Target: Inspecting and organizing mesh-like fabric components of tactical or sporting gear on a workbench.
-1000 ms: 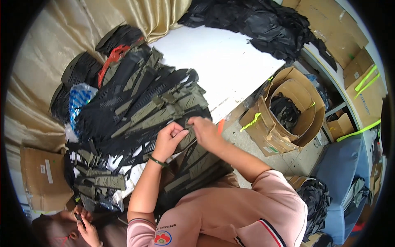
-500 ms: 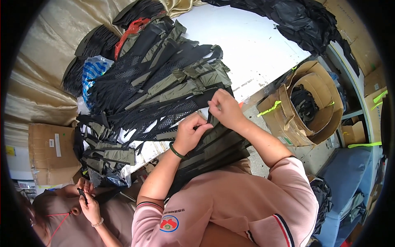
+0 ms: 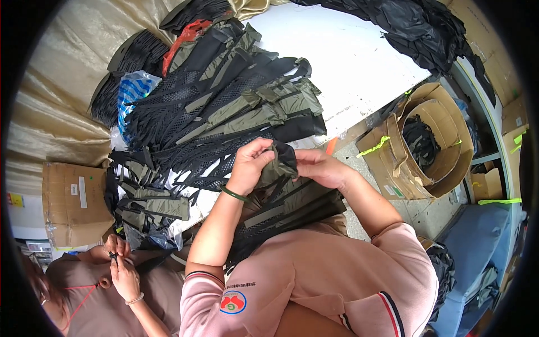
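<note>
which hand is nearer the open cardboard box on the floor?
Right. The right hand sits just left of the cardboard box; the left hand is farther left.

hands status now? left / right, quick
Left hand: closed, pinching the olive and black fabric piece at its top edge.
Right hand: closed on the same fabric piece from the other side.

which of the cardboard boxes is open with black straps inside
The round-mouthed cardboard box on the floor at the right, edged with yellow-green tape. The flat box at the left is taped shut.
</note>
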{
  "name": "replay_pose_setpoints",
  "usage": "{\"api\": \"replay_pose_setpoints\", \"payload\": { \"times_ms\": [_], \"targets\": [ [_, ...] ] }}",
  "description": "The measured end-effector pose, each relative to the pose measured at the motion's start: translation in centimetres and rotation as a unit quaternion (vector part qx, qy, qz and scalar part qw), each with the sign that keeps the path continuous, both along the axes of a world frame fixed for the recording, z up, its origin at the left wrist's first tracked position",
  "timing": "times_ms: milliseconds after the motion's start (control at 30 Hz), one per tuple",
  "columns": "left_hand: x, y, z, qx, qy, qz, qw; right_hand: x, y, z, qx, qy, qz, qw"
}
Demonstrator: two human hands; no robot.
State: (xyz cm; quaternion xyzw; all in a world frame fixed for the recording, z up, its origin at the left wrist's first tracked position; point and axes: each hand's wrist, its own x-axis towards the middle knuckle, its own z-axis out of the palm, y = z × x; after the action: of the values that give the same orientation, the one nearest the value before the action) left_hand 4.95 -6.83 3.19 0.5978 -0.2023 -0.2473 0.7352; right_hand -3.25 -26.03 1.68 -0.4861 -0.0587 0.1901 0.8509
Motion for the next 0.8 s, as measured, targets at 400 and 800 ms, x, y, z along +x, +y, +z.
{"api": "replay_pose_setpoints", "payload": {
  "times_ms": [400, 800],
  "targets": [
    [-0.1, -0.6, 1.6, 0.152, -0.084, -0.044, 0.984, 0.5, 0.4, -1.1, -0.390, -0.185, -0.241, 0.870],
    [-0.2, 0.2, 0.5, 0.211, -0.116, -0.057, 0.969, 1.6, -0.3, 0.6, -0.204, -0.085, -0.093, 0.971]
  ]
}}
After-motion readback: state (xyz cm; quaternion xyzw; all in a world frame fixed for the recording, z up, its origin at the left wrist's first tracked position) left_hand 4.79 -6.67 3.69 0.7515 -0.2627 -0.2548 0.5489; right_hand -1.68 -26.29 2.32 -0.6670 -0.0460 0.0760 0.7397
